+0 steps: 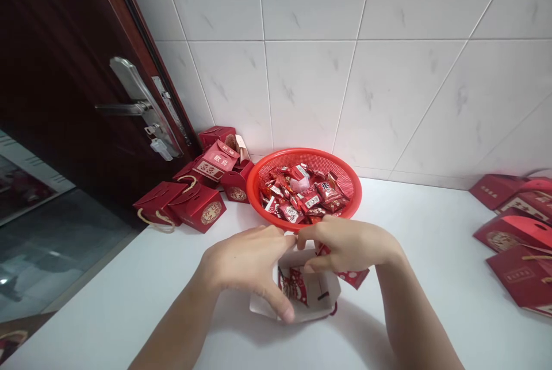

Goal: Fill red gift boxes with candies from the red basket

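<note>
A small gift box [321,304] with a white inside stands with its top open on the white table. Wrapped candies [298,286] in red and white lie in it. My left hand [248,260] spans the box's left side, thumb over the near part and fingers at the far edge. My right hand [345,246] is over the far right side, index finger and thumb curled toward each other. A red piece with white spots [353,278] shows between these fingers and beyond the palm. Whether it is a wrapper or a box panel I cannot tell.
Just behind my hands stands a red plastic basket [354,209] of wrapped candies. Red gift boxes [196,206] cluster at the left beside the dark door [77,42]. More red boxes [517,237] lie at the right edge. A tiled wall [310,88] backs the table [414,232].
</note>
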{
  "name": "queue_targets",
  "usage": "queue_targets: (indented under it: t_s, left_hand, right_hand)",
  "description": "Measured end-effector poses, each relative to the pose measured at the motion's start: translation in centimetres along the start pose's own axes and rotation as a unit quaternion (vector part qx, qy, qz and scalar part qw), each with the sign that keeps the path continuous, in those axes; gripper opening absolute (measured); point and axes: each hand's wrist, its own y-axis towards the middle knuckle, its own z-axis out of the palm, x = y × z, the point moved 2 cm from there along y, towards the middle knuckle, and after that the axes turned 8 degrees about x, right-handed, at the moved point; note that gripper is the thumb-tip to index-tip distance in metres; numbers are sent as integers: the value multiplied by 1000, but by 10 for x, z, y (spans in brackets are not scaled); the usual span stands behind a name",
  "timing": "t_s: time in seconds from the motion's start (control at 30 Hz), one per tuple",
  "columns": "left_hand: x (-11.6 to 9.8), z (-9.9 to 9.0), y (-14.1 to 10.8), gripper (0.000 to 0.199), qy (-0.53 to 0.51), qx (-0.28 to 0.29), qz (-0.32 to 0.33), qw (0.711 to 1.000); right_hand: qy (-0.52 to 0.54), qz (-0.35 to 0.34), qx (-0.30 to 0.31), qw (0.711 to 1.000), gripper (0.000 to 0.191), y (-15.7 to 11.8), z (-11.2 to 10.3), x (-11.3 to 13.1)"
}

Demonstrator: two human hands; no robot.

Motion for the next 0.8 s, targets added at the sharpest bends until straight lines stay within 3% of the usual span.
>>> queue_targets:
  t_s: [0.1,0.2,0.27,0.4,0.57,0.8]
  left_hand:
    - [-2,1,-1,64,-17,16,-1,1000]
    - [-3,2,0,70,-33,-1,8,999]
    - [-3,1,0,76,-44,-8,6,999]
    - [0,-3,0,66,-68,5,16,998]
    - [8,-7,4,43,-109,40,102,988]
    - [11,-3,5,44,-123,50,80,988]
  right_hand:
    - [66,-45,-91,993,16,-5,-4,7]
    - [143,-97,-227,958,33,-5,-4,17]
    - [147,-99,-278,944,36,0,0,24]
    - [72,-48,-247,965,27,14,13,33]
    - [72,-22,-180,981,24,11,19,33]
    - [108,-39,-150,982,22,1,17,29]
